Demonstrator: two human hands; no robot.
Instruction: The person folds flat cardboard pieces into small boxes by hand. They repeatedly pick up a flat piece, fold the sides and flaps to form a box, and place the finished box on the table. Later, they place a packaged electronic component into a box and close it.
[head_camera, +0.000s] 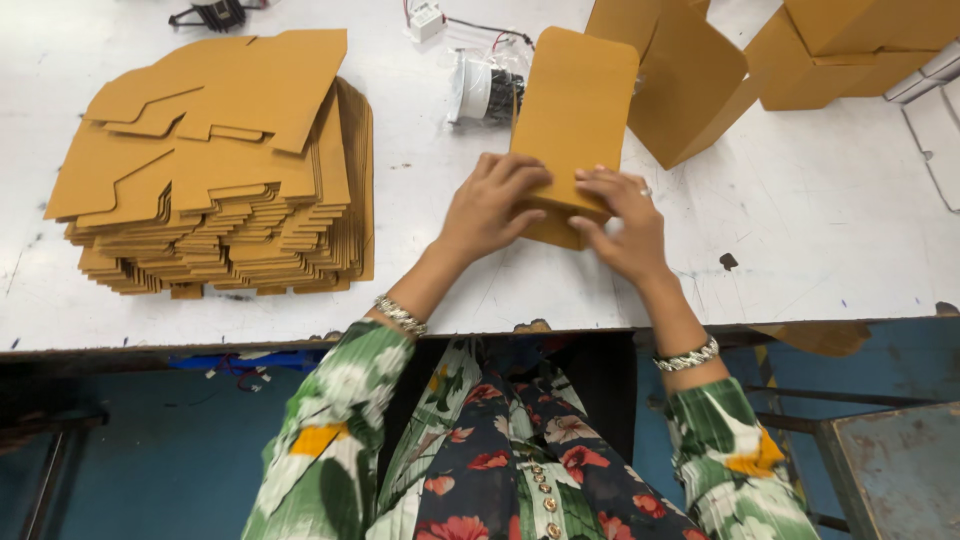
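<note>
A brown cardboard box blank (572, 110), folded flat, lies on the white table (800, 220) in front of me. My left hand (488, 207) presses on its near left corner. On the near right corner rests my right hand (622, 222), fingers curled over the near edge. Both hands grip the near end of the blank, thumbs underneath.
A tall stack of flat brown die-cut cardboard blanks (215, 170) sits at the left. Assembled brown boxes (850, 45) stand at the far right, another folded piece (685, 80) beside them. A small white and black part with wires (482, 90) lies behind the blank.
</note>
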